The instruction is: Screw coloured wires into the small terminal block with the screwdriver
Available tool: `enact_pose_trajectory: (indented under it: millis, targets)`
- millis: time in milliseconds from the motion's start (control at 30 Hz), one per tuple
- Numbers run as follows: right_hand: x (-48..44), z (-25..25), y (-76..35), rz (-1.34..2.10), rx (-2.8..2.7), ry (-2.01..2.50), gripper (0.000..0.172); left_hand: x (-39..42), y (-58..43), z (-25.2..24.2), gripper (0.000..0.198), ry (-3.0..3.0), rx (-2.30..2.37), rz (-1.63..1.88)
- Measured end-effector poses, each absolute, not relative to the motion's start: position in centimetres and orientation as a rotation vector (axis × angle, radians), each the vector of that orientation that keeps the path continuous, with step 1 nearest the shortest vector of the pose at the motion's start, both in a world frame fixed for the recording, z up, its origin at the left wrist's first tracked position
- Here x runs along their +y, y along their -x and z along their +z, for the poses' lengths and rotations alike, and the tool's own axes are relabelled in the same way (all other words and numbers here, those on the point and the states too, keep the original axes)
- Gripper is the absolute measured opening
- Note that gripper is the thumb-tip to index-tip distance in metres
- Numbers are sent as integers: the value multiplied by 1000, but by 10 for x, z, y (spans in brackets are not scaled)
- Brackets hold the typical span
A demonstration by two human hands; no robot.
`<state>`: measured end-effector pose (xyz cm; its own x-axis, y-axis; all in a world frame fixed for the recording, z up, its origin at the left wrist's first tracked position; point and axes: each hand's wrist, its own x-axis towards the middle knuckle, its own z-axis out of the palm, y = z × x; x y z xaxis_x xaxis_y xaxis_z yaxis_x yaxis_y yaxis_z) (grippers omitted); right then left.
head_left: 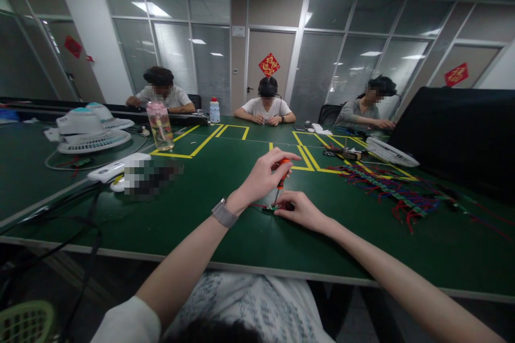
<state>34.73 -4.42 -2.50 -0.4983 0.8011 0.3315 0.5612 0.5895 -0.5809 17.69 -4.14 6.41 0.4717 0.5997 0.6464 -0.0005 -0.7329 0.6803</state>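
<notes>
My left hand (263, 174), with a watch on its wrist, is shut on a small orange-handled screwdriver (282, 173) held nearly upright, its tip down on a small green circuit board (270, 207). My right hand (300, 209) rests on the green table (225, 220) and pins the board from the right with its fingertips. Thin red wires run left from the board.
A row of boards with red wires (386, 187) lies to the right. White fans (86, 131), a pink bottle (160, 124) and a white device (118, 167) sit at left. Three people sit at the far side. A black panel (458, 134) stands right.
</notes>
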Motion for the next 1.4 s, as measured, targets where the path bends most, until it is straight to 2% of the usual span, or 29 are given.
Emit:
enact_pose_trajectory:
  millis: [267, 500, 633, 767, 1133, 1400]
  targets:
    - [-43, -28, -347, 557, -2207, 1066, 12, -37, -177, 56, 24, -2081, 593, 1412]
    - [-43, -25, -347, 615, -2201, 1069, 14, -38, -176, 53, 32, -1842, 361, 1253]
    - [-43, -20, -351, 625, -2288, 1017, 15, -35, -172, 50, 31, -1892, 498, 1397]
    - [-43, -19, -354, 610, -2332, 993, 19, -36, -167, 51, 31, -1853, 567, 1384]
    - [-41, -20, -355, 631, -2324, 988, 20, -39, -172, 47, 27, -1971, 580, 1504]
    - [-41, -21, -355, 639, -2328, 1019, 20, -38, -170, 47, 29, -1943, 528, 1448]
